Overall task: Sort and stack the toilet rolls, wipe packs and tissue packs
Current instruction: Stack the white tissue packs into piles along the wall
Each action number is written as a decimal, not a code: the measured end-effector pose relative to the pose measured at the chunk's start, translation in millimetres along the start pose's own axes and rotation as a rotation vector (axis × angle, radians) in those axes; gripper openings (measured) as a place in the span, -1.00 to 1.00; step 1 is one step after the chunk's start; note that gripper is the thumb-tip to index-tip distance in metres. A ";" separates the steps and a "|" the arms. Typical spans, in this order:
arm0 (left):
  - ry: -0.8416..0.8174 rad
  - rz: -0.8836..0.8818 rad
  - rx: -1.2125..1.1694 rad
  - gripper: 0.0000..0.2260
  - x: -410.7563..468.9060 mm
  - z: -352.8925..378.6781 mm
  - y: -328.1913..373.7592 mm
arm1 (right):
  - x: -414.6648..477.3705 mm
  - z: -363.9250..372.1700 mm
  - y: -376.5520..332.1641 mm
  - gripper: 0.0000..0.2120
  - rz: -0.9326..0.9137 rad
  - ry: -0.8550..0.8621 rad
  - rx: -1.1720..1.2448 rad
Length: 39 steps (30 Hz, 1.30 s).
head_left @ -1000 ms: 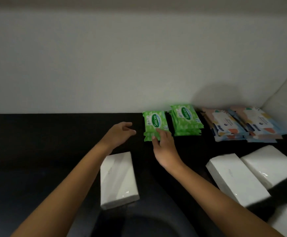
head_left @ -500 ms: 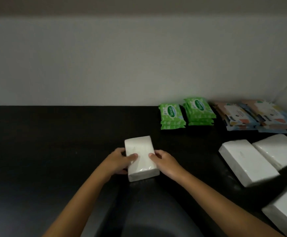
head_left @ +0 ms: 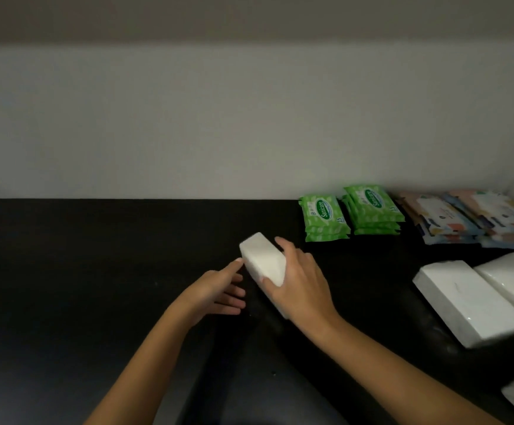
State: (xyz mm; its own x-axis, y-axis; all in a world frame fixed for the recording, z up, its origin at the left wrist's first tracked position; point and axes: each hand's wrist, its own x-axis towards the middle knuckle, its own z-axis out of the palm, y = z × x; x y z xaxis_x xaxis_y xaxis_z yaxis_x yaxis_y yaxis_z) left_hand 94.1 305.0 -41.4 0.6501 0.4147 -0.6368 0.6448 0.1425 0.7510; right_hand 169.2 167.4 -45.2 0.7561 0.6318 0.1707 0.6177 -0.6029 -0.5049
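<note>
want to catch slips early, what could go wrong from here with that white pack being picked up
1. The right hand alone grips the tissue pack, near one end and tilted. The left hand is open beside it, so the pack may slip.
2. The nearer green wipe stack sits just beyond that hand, and a move rightward could knock it.
3. The white packs on the right lie angled, so a stack there may end up crooked.

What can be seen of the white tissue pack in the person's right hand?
The white tissue pack is a plain rectangular block in smooth wrap, unmarked and blurred. The right hand grips its near end, fingers curled round it, over the black table. The left hand stretches a forefinger to its left edge; contact unclear.
</note>
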 end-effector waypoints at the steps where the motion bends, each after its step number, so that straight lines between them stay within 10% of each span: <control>1: -0.018 0.015 -0.053 -0.53 -1.1 -2.0 -2.1 | -4.2 4.4 -2.3 -0.31 -0.091 0.036 -0.050; 5: -0.037 0.041 -0.205 -0.58 -3.0 -8.7 -12.5 | -13.5 15.7 -9.3 -0.37 -0.211 0.004 0.083; 9: 0.002 0.003 -0.301 -0.58 -2.2 -17.4 -19.2 | -5.6 16.7 -9.3 -0.58 0.052 -0.167 0.439; 18: 0.143 0.085 -0.172 -0.38 15.2 -9.2 -25.0 | 7.5 29.7 20.4 -0.58 0.284 -0.352 0.399; 39: 0.185 0.427 0.063 -0.46 111.5 12.7 41.8 | 101.5 52.7 54.5 -0.48 0.428 -0.134 0.648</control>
State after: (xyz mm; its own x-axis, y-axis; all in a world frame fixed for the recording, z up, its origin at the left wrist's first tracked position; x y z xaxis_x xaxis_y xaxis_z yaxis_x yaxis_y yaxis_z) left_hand 198.6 345.8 -83.3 0.7836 0.5783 -0.2272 0.3623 -0.1283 0.9232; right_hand 268.2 224.4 -99.9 0.8421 0.4866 -0.2326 -0.0018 -0.4287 -0.9035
